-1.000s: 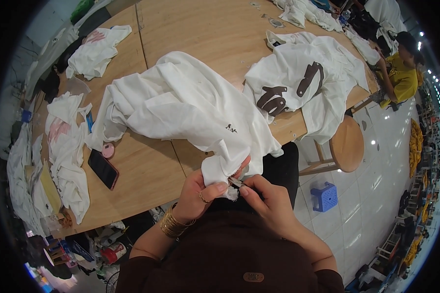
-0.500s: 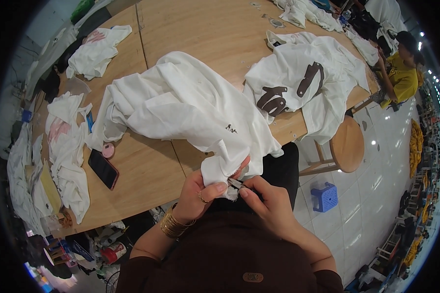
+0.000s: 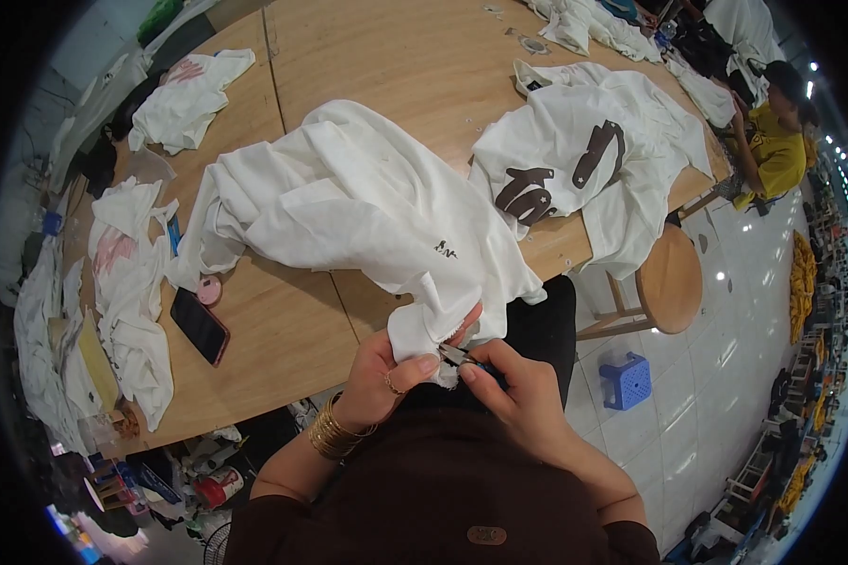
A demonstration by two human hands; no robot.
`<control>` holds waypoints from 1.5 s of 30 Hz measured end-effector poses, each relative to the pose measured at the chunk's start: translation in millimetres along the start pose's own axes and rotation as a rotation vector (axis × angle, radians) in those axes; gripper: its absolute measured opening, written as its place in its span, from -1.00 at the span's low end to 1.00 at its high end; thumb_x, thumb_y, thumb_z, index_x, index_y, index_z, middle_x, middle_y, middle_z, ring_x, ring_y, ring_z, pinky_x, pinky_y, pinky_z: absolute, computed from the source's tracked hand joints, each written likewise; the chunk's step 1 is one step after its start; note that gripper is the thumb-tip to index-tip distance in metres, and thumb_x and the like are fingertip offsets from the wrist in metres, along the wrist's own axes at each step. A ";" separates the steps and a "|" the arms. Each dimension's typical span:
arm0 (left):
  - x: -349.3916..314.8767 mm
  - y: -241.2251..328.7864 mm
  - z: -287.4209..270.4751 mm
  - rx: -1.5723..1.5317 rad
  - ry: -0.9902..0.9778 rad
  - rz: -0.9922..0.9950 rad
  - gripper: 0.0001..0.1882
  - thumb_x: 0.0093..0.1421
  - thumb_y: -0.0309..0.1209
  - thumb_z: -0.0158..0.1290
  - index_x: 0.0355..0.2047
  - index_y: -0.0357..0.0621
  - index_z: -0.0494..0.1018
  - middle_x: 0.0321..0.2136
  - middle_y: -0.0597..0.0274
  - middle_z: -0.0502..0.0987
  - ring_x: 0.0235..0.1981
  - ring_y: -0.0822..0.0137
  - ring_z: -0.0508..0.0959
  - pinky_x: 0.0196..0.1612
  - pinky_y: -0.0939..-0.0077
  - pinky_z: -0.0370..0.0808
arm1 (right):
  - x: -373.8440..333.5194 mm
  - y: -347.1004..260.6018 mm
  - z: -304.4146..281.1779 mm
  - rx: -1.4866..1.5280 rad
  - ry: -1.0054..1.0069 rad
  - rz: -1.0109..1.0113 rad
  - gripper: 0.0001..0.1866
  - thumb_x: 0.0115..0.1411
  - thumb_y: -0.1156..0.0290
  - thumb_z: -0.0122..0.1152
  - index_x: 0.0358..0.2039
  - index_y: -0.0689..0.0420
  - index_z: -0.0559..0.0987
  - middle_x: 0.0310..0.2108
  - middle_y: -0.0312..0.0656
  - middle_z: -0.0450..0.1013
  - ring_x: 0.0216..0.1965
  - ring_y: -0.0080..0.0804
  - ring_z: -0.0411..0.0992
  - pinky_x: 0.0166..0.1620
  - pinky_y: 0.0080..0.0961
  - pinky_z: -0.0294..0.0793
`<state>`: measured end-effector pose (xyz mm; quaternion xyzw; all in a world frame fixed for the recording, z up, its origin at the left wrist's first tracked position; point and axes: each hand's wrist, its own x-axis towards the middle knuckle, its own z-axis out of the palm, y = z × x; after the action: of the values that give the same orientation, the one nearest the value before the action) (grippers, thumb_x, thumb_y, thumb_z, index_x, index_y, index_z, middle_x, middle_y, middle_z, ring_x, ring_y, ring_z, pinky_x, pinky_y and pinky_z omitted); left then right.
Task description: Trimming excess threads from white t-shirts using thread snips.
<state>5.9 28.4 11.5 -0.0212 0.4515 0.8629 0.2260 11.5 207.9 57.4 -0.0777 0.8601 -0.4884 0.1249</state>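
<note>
A white garment (image 3: 339, 188) with a small dark embroidered mark lies bunched over the table's near edge, one end hanging toward my lap. My left hand (image 3: 380, 372), with a ring and gold bangles at the wrist, pinches a gathered seam of that end between thumb and fingers. Held in my right hand (image 3: 515, 379) is a pair of small thread snips (image 3: 454, 355), the metal blades pointing left against the raw fabric edge beside my left thumb. My right fingers hide most of the snips' handle. Both hands are close together just above my lap.
On the wooden table (image 3: 367, 56) lie a phone (image 3: 200, 326), a round pink object (image 3: 208, 289), other white garments (image 3: 127, 273) and a white shirt with dark patches (image 3: 631, 179). At right stand a round wooden stool (image 3: 669, 278) and a blue plastic stool (image 3: 626, 380). A person in yellow (image 3: 777, 155) sits beyond.
The snips' blades have shifted slightly and show more plainly between my hands. My grip on the white garment stays the same.
</note>
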 end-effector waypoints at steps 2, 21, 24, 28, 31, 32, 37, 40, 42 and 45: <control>0.1 -1.4 -1.6 0.105 -0.001 0.019 -0.64 0.10 -0.48 -0.01 -0.07 -0.31 0.31 -0.23 0.29 0.43 -0.23 0.52 0.40 -0.13 0.57 0.36 | 0.1 0.8 1.2 -0.004 0.017 -0.018 -0.79 0.11 0.26 0.14 -0.39 0.15 0.45 -0.68 -0.12 0.37 -0.70 -0.26 0.35 -0.62 -0.47 0.28; -0.5 4.1 8.4 -0.033 0.002 0.016 -0.66 0.07 -0.50 -0.02 -0.11 -0.32 0.33 -0.23 0.28 0.43 -0.26 0.51 0.40 -0.17 0.57 0.36 | -0.7 0.0 1.5 -0.012 0.035 -0.027 -0.78 0.11 0.25 0.13 -0.41 0.15 0.45 -0.67 -0.15 0.39 -0.71 -0.27 0.36 -0.62 -0.47 0.29; -1.7 0.1 4.2 0.008 0.008 0.025 -0.66 0.08 -0.50 -0.02 -0.10 -0.31 0.33 -0.23 0.28 0.42 -0.27 0.52 0.40 -0.18 0.58 0.37 | 0.1 -1.9 1.1 -0.017 0.036 -0.035 -0.78 0.11 0.25 0.13 -0.42 0.15 0.45 -0.68 -0.15 0.39 -0.71 -0.27 0.36 -0.62 -0.47 0.29; 0.2 -0.1 7.5 0.151 -0.015 0.081 -0.67 0.10 -0.48 -0.02 -0.10 -0.32 0.33 -0.24 0.29 0.42 -0.25 0.53 0.39 -0.17 0.60 0.36 | 0.5 -1.0 2.6 -0.019 0.040 -0.028 -0.78 0.11 0.25 0.14 -0.42 0.15 0.45 -0.68 -0.15 0.39 -0.71 -0.28 0.36 -0.63 -0.47 0.29; 0.8 0.2 7.9 0.184 -0.027 0.103 -0.66 0.11 -0.47 -0.02 -0.09 -0.32 0.32 -0.25 0.30 0.42 -0.23 0.53 0.38 -0.16 0.60 0.35 | 0.8 0.2 3.7 -0.015 0.060 -0.035 -0.79 0.12 0.25 0.13 -0.43 0.14 0.45 -0.69 -0.16 0.38 -0.71 -0.28 0.36 -0.63 -0.47 0.29; 1.1 0.1 7.6 0.197 -0.041 0.109 -0.66 0.11 -0.47 -0.02 -0.09 -0.32 0.32 -0.24 0.29 0.42 -0.22 0.53 0.38 -0.15 0.60 0.35 | 1.0 1.8 4.3 -0.014 0.058 -0.035 -0.79 0.12 0.25 0.12 -0.43 0.14 0.45 -0.70 -0.16 0.38 -0.71 -0.28 0.36 -0.63 -0.47 0.29; -0.5 -1.3 6.9 0.151 -0.045 0.082 -0.66 0.10 -0.48 -0.03 -0.09 -0.32 0.31 -0.25 0.31 0.41 -0.24 0.54 0.37 -0.17 0.61 0.35 | 1.4 3.4 4.7 -0.028 0.051 -0.037 -0.80 0.13 0.25 0.11 -0.42 0.13 0.45 -0.70 -0.17 0.38 -0.71 -0.29 0.36 -0.62 -0.47 0.29; -1.9 -1.8 5.3 0.064 -0.044 0.018 -0.65 0.10 -0.49 -0.04 -0.08 -0.31 0.31 -0.26 0.32 0.40 -0.25 0.53 0.37 -0.17 0.60 0.35 | 0.7 1.3 4.7 0.019 0.060 -0.030 -0.80 0.13 0.26 0.11 -0.42 0.13 0.45 -0.70 -0.17 0.38 -0.71 -0.29 0.36 -0.62 -0.48 0.29; -2.0 -0.2 6.2 0.009 -0.031 -0.021 -0.65 0.09 -0.49 -0.04 -0.08 -0.30 0.31 -0.26 0.32 0.40 -0.25 0.53 0.37 -0.17 0.60 0.34 | 0.1 0.4 3.5 0.019 0.045 -0.021 -0.80 0.13 0.26 0.11 -0.42 0.14 0.45 -0.69 -0.16 0.38 -0.71 -0.30 0.36 -0.62 -0.49 0.29; -0.3 2.1 10.3 -0.046 -0.016 0.000 -0.64 0.09 -0.49 -0.04 -0.07 -0.30 0.30 -0.24 0.31 0.40 -0.23 0.52 0.37 -0.15 0.59 0.33 | -1.1 1.2 2.8 0.007 0.050 -0.027 -0.81 0.13 0.27 0.10 -0.41 0.14 0.45 -0.68 -0.16 0.39 -0.71 -0.30 0.37 -0.62 -0.49 0.29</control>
<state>7.0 35.4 19.3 -0.0195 0.4295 0.8734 0.2289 13.4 206.6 55.1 -0.0768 0.8602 -0.4948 0.0969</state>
